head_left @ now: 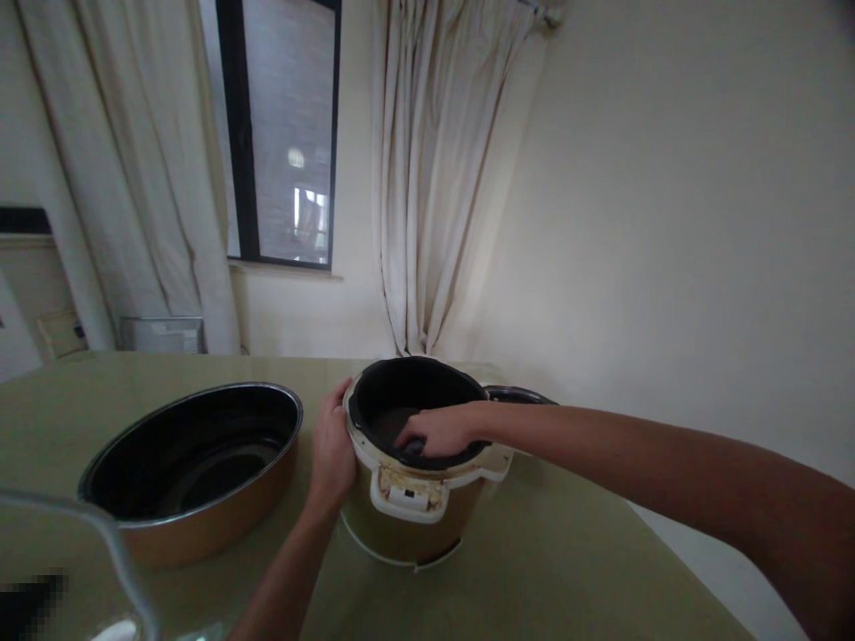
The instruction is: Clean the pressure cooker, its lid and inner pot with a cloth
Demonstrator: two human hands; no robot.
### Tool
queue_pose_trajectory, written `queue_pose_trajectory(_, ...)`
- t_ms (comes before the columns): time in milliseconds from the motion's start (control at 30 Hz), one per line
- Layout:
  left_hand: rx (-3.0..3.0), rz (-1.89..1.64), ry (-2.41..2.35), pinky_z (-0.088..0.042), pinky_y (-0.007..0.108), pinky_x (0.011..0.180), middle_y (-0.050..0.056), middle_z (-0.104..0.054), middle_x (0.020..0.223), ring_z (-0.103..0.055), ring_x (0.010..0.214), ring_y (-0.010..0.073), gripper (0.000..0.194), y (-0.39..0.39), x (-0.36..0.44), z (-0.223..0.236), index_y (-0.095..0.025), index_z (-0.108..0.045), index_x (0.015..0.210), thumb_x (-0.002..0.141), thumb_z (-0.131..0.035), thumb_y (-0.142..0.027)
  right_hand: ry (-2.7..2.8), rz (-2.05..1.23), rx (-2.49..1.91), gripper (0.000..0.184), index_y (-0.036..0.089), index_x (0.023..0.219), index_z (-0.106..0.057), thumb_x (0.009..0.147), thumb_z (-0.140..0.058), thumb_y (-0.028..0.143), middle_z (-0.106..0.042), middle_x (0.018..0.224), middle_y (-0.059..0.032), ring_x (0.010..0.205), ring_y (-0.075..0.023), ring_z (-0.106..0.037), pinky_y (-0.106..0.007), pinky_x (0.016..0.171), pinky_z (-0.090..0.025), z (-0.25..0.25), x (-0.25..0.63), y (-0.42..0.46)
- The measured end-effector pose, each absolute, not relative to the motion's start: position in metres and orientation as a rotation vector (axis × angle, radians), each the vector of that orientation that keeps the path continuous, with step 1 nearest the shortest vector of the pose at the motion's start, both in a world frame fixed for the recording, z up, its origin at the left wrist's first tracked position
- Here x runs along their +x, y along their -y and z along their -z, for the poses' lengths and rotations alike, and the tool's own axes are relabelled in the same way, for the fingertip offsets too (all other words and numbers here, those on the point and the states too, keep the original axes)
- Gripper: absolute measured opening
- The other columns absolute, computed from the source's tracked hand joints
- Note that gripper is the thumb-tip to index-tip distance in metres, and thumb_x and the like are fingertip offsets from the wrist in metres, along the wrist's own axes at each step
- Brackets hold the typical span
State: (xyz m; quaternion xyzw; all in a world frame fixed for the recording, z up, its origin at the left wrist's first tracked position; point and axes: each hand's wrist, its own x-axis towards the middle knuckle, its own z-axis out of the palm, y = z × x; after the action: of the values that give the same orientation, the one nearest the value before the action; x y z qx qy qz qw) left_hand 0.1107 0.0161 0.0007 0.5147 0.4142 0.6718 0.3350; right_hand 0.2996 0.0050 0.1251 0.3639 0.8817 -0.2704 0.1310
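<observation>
An electric cooker [427,512] with a white rim, gold-toned body and dark interior stands on the table without a lid on it, its brown-stained latch housing facing me. My left hand [333,454] grips its left side, fingers along the rim. My right hand [444,432] reaches over the right rim into the cooker, fingers curled down around a small dark wad [414,446], perhaps a cloth; most of it is hidden. To the left sits a wide black-lined pot [200,525] with a copper-coloured outside, tilted in view.
The green table [548,552] runs back to the wall. Behind the cooker, a dark round rim [521,393] partly shows. A grey curved tube or wire [100,516] crosses the lower left. Curtains [427,178] and a window [290,133] are beyond.
</observation>
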Motion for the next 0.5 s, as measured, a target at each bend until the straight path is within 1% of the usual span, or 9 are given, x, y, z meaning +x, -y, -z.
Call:
queue_pose_trajectory(67, 1.355, -1.744, -1.086, -0.041, 0.051, 0.123, 0.014, -0.068, 0.143, -0.061, 0.136, 0.0300, 0.051, -0.015, 0.111, -0.002, -0.018, -0.064, 0.144, 0.104, -0.047, -0.044, -2.464, 0.703, 1.029, 0.050, 0.013, 0.127, -0.077, 0.081, -0.061, 0.004, -0.080, 0.113, -0.0097, 0.092, -0.0212, -0.072, -0.029, 0.082, -0.053, -0.131, 0.306, -0.005)
queue_pose_trajectory(133, 1.361, -1.748, -1.091, -0.040, 0.050, 0.123, 0.014, -0.067, 0.146, -0.060, 0.137, 0.0298, 0.051, -0.014, 0.112, -0.003, -0.018, -0.063, 0.145, 0.104, -0.046, -0.044, -2.323, 0.550, 1.043, 0.057, 0.017, 0.136, -0.074, 0.081, -0.065, 0.006, -0.080, 0.114, -0.0094, 0.092, -0.0227, -0.074, -0.031, 0.079, -0.054, -0.135, 0.308, -0.010)
queue_pose_trajectory(200, 1.370, -1.749, -1.092, -0.040, 0.049, 0.123, 0.014, -0.066, 0.147, -0.059, 0.138, 0.0293, 0.051, -0.013, 0.112, -0.004, -0.017, -0.062, 0.145, 0.105, -0.044, -0.043, -2.225, 0.298, 1.076, 0.060, 0.020, 0.142, -0.071, 0.083, -0.071, 0.012, -0.078, 0.124, -0.0128, 0.102, -0.0279, -0.075, -0.035, 0.082, -0.056, -0.137, 0.306, -0.020)
queue_pose_trajectory(267, 1.370, -1.745, -1.095, -0.040, 0.049, 0.123, 0.014, -0.065, 0.148, -0.058, 0.138, 0.0289, 0.051, -0.012, 0.113, -0.005, -0.017, -0.061, 0.145, 0.105, -0.041, -0.041, -2.208, 0.006, 1.116, 0.062, 0.022, 0.144, -0.069, 0.083, -0.077, 0.017, -0.071, 0.139, -0.0183, 0.117, -0.0355, -0.072, -0.042, 0.087, -0.058, -0.134, 0.301, -0.031)
queue_pose_trajectory(300, 1.366, -1.742, -1.096, -0.040, 0.050, 0.123, 0.014, -0.065, 0.147, -0.058, 0.138, 0.0287, 0.051, -0.012, 0.114, -0.005, -0.017, -0.061, 0.146, 0.106, -0.040, -0.040, -2.220, -0.115, 1.145, 0.062, 0.022, 0.143, -0.070, 0.081, -0.079, 0.019, -0.068, 0.143, -0.0204, 0.122, -0.0389, -0.070, -0.046, 0.089, -0.059, -0.131, 0.298, -0.037)
queue_pose_trajectory(333, 1.363, -1.739, -1.097, -0.040, 0.050, 0.123, 0.014, -0.066, 0.147, -0.058, 0.138, 0.0286, 0.051, -0.011, 0.114, -0.006, -0.017, -0.061, 0.146, 0.106, -0.039, -0.040, -2.235, -0.188, 1.187, 0.062, 0.022, 0.141, -0.071, 0.080, -0.081, 0.019, -0.068, 0.143, -0.0217, 0.124, -0.0413, -0.069, -0.049, 0.090, -0.059, -0.128, 0.294, -0.042)
queue_pose_trajectory(400, 1.361, -1.743, -1.105, -0.039, 0.049, 0.123, 0.014, -0.066, 0.146, -0.058, 0.138, 0.0285, 0.050, -0.010, 0.115, -0.007, -0.017, -0.061, 0.145, 0.105, -0.039, -0.039, -2.250, -0.202, 1.280, 0.054, 0.020, 0.131, -0.076, 0.077, -0.082, 0.016, -0.073, 0.132, -0.0226, 0.119, -0.0433, -0.071, -0.052, 0.090, -0.059, -0.122, 0.286, -0.050)
queue_pose_trajectory(467, 1.366, -1.750, -1.103, -0.039, 0.049, 0.124, 0.014, -0.066, 0.147, -0.058, 0.139, 0.0279, 0.049, -0.009, 0.115, -0.008, -0.017, -0.062, 0.144, 0.105, -0.039, -0.037, -2.265, -0.139, 1.346, 0.041, 0.017, 0.119, -0.080, 0.078, -0.080, 0.014, -0.077, 0.121, -0.0225, 0.112, -0.0426, -0.074, -0.051, 0.089, -0.059, -0.119, 0.278, -0.055)
queue_pose_trajectory(500, 1.368, -1.757, -1.100, -0.039, 0.048, 0.123, 0.014, -0.066, 0.147, -0.058, 0.138, 0.0274, 0.049, -0.008, 0.116, -0.008, -0.017, -0.062, 0.144, 0.105, -0.038, -0.035, -2.278, -0.115, 1.366, 0.038, 0.017, 0.118, -0.080, 0.080, -0.078, 0.015, -0.078, 0.120, -0.0224, 0.111, -0.0415, -0.075, -0.049, 0.088, -0.059, -0.119, 0.275, -0.056)
